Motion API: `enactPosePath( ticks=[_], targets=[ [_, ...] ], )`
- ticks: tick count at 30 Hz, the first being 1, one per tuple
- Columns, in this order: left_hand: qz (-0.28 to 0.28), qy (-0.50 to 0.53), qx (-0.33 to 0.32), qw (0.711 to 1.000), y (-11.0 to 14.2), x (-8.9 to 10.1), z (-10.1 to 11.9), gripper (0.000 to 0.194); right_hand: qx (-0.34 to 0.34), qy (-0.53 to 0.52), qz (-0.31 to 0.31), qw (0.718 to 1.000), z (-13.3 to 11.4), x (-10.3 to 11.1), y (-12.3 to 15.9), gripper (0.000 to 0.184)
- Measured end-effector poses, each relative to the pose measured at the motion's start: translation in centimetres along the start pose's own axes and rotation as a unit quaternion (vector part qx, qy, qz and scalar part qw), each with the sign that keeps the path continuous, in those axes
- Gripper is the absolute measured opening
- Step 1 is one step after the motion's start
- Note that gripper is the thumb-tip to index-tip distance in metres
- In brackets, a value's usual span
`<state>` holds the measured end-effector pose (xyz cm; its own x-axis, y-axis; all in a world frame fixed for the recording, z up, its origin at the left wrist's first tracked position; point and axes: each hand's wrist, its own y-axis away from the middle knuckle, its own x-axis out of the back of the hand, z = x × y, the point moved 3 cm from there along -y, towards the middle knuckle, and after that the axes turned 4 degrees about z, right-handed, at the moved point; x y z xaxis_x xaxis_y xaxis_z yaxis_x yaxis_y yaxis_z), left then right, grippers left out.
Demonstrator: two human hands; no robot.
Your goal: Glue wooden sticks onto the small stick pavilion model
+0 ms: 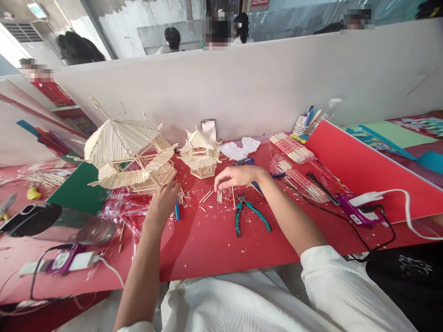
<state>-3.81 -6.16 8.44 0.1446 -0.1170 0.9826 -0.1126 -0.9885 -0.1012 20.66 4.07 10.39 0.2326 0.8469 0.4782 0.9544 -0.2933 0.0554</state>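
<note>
My left hand (165, 199) rests on the red table (207, 240) just below a large pagoda model (128, 154) made of thin wooden sticks, its fingers curled near a blue-handled tool (177, 211). My right hand (237, 177) hovers palm down, fingers bent, over loose wooden sticks (211, 196) in front of a smaller stick pagoda (201, 154). Nothing is plainly held in either hand. Teal-handled pliers (247, 213) lie just below my right hand.
Clear packets of sticks (294, 150) lie at the right, beside a purple glue gun (360, 210) with a black cord. Crumpled tissue (238, 148) sits by the white partition (242, 87). A plastic bottle (69, 226) and another glue gun (62, 260) lie left. People sit beyond the partition.
</note>
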Motion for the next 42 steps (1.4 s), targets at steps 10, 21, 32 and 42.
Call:
enactPosePath(
  ticks=[10, 21, 32, 42],
  targets=[
    [-0.043, 0.01, -0.035, 0.998, -1.7, 0.6, 2.9, 0.03, -0.083, 0.095, -0.007, 0.992, 0.6, 1.4, 1.5, 0.029],
    [-0.108, 0.15, -0.043, 0.982, -4.7, -4.2, 7.2, 0.02, -0.162, 0.129, 0.014, 0.978, 0.8, 2.2, 2.6, 0.028],
    [-0.046, 0.245, -0.066, 0.966, -4.0, -4.5, 5.7, 0.013, -0.156, 0.159, 0.025, 0.975, 1.3, 1.8, 1.8, 0.02],
    [0.016, 0.516, -0.096, 0.851, -5.4, -5.9, 6.6, 0.016, -0.115, 0.201, 0.175, 0.957, 1.6, -0.1, -1.7, 0.008]
  ],
)
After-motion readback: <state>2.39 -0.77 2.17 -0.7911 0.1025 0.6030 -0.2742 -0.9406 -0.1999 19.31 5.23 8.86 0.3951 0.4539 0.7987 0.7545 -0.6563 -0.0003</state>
